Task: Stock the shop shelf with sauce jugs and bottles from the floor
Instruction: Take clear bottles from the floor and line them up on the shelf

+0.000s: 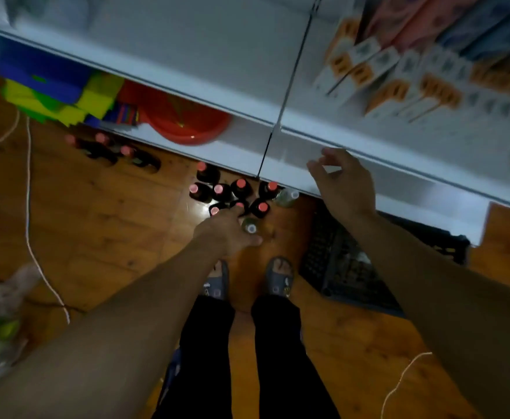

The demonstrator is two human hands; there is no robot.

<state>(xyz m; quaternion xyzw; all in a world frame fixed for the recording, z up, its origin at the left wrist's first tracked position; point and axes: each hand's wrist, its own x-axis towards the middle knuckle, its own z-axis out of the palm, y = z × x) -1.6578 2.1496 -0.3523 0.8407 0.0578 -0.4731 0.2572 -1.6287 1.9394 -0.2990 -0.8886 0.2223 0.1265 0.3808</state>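
Several dark sauce bottles with pink caps [241,189] stand in a cluster on the wooden floor below the white shelf [205,55]. Three more dark bottles [117,152] stand further left. A clear bottle with a white cap [251,227] stands just in front of the cluster, another [290,196] at the shelf's base. My left hand [228,232] reaches down over the cluster, fingers at a pink-capped bottle; whether it grips one is hidden. My right hand [343,186] hovers with loosely spread fingers at the shelf's lower edge, holding nothing.
A black plastic crate [338,261] sits on the floor to the right of my feet. A red basin [187,122] and coloured plastic items [54,92] lie under the shelf at left. Boxed goods [399,74] fill the shelf's right part. White cord [30,207] trails across the floor.
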